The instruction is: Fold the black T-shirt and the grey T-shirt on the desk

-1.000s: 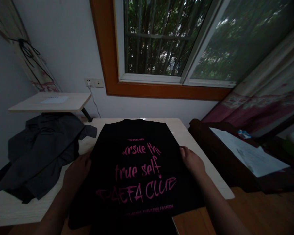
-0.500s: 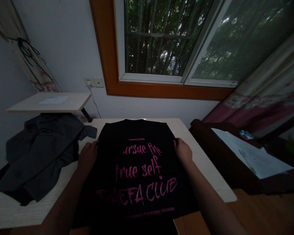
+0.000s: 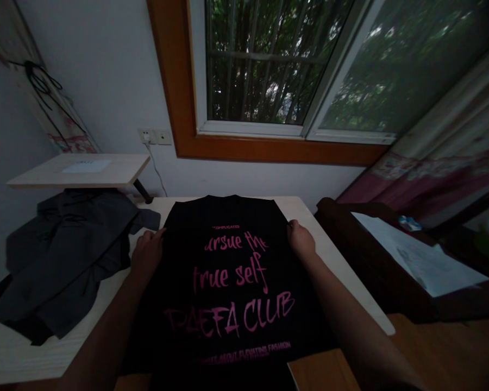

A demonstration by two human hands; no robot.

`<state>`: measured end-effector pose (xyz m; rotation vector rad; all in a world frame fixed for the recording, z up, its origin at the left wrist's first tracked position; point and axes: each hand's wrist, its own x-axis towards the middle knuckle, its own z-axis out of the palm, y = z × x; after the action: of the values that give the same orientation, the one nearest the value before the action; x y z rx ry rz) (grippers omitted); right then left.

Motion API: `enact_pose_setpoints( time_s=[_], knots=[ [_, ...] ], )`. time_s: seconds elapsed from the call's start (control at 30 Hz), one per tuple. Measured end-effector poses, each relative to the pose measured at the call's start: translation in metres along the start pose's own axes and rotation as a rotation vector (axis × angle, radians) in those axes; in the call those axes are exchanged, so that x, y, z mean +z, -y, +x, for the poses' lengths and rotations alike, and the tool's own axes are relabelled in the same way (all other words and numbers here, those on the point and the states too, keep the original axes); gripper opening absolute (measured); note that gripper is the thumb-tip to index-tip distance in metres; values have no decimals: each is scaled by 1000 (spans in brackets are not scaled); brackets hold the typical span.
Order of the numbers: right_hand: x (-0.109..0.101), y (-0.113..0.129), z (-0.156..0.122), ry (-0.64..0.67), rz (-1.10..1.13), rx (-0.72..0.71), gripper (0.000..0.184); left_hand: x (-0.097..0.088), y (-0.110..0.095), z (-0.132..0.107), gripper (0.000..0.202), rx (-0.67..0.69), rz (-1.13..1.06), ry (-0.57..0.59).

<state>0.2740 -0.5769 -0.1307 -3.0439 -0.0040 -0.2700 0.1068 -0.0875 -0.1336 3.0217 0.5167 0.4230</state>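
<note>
A black T-shirt with pink lettering lies spread over the pale table, its near end reaching past the front edge. At its left side, my left hand is closed on the cloth, fingers curled over the edge. Opposite it, my right hand pinches the right side of the shirt between thumb and fingers. The fabric between both hands looks fairly flat. Some of the lettering on the left is cut off or hard to read.
A crumpled dark grey garment lies on the table at left, partly beneath a small raised shelf bearing a paper. A dark brown piece of furniture with a white sheet stands at right. Wall and window are behind.
Both hands and the far part of the shirt have shifted slightly away from me. The lowest line of print shows more fully. Both hands keep hold of the shirt.
</note>
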Motion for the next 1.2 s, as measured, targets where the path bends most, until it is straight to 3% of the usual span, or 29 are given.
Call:
enact_pose_setpoints(
  time_s=[0.13,0.2,0.33,0.5,0.8,1.2],
  knots=[
    [-2,11,-2,-173,-87,-60,42,-2,-9,11,45,124,22,-121],
    [0,22,-1,-193,-69,-153,46,1,-22,19,45,217,14,-123],
    [13,54,5,-63,-1,-371,53,16,-60,31,50,347,-1,22],
    [27,86,4,33,51,-416,57,28,-92,28,58,323,-38,82],
    [27,72,-9,-7,119,-485,58,20,-75,8,50,351,-105,43],
    [15,44,-51,-28,156,-532,55,6,-46,-51,52,504,-97,71]
  ],
)
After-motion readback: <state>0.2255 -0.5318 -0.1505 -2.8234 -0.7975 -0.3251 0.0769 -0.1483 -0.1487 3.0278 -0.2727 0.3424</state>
